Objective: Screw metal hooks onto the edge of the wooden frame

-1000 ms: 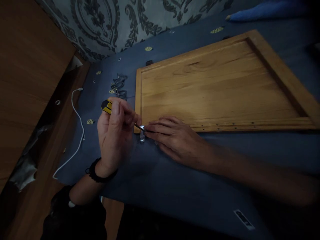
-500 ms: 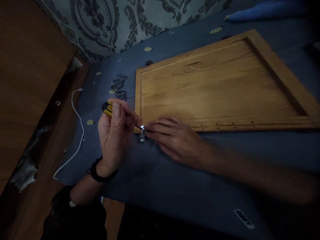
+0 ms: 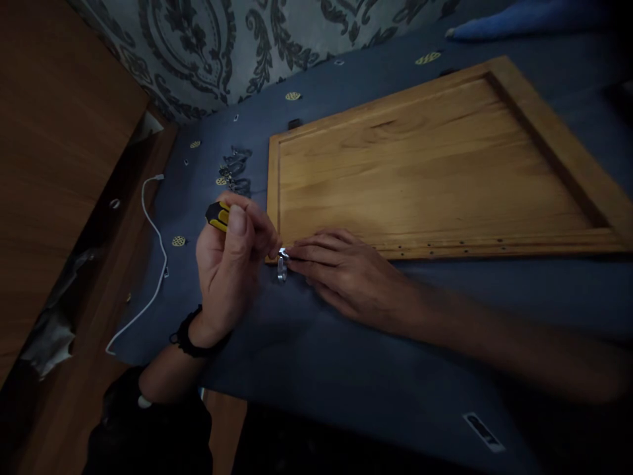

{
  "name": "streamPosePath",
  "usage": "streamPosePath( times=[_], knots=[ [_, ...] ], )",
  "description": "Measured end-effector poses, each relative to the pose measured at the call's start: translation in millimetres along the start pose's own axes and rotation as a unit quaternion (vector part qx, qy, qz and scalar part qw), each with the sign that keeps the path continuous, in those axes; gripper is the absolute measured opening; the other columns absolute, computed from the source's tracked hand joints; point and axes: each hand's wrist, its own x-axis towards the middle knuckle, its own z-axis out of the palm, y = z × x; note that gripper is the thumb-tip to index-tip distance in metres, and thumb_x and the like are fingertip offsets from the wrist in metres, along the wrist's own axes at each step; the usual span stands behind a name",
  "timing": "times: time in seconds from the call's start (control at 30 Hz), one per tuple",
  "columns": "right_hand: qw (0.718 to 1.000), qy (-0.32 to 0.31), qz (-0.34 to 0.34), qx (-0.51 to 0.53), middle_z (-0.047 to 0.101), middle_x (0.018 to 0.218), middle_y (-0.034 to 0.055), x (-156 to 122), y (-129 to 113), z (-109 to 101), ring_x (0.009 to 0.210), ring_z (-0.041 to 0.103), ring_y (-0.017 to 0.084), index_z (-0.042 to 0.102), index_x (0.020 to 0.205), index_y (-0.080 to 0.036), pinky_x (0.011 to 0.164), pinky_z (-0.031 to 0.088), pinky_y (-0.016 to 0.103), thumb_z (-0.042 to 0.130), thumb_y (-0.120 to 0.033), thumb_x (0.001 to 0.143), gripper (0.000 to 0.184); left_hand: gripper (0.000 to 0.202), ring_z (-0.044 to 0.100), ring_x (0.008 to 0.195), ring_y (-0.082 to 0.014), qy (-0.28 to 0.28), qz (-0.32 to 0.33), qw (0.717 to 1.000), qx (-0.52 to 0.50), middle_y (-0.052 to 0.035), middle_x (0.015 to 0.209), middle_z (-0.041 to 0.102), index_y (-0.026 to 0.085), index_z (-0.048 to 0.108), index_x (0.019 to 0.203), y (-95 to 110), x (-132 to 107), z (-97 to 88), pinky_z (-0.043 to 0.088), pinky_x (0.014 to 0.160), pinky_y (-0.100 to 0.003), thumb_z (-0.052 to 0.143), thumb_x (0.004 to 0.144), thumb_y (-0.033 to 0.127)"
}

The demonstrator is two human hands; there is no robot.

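My left hand (image 3: 230, 257) is closed around a yellow-and-black screwdriver (image 3: 218, 216), its handle end poking out behind the thumb. The shaft is mostly hidden by my fingers. Its tip end is near a shiny metal hinge (image 3: 281, 267) at the near left corner of a wooden cabinet door (image 3: 395, 178). My right hand (image 3: 343, 270) lies stretched out over the door's near edge, fingers extended, with fingertips at the hinge. The thumb on that hand is hidden. Small dark holes (image 3: 430, 245) run along the near edge, right of my right hand.
More metal hinges (image 3: 236, 171) lie together beyond my left hand. A white cable (image 3: 161, 244) runs along the left side of the blue cloth (image 3: 316, 382). A blue wrapped object (image 3: 529, 21) lies far right; the patterned wall (image 3: 198, 46) stands behind.
My left hand has shifted slightly right, and the screwdriver handle has turned a little in its grip. My right hand, the hinge and the door stay in place.
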Motion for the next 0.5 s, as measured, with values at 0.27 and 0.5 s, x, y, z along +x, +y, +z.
streamPosePath(
  times=[0.27, 0.5],
  knots=[
    [1.000, -0.002, 0.006, 0.011, 0.075, 0.125, 0.0116, -0.6, -0.3, -0.8, 0.118, 0.066, 0.026, 0.071, 0.123, -0.013, 0.102, 0.051, 0.047, 0.044, -0.014, 0.103, 0.034, 0.028, 0.043, 0.055, -0.0112, -0.014, -0.004, 1.000, -0.014, 0.0024, 0.063, 0.043, 0.020, 0.066, 0.078, 1.9, -2.4, -2.4, 0.039, 0.053, -0.026, 0.073, 0.092, 0.043],
    [1.000, -0.012, 0.010, 0.014, 0.075, 0.126, 0.0112, 1.1, -1.3, -2.4, 0.118, 0.066, 0.026, 0.072, 0.125, -0.016, 0.103, 0.051, 0.049, 0.043, -0.015, 0.104, 0.036, 0.034, 0.037, 0.052, -0.0108, -0.005, 0.002, 1.000, 0.006, 0.0041, 0.060, 0.038, 0.021, 0.062, 0.074, 2.3, -1.8, -2.2, 0.039, 0.053, -0.027, 0.077, 0.088, 0.048]
  ],
)
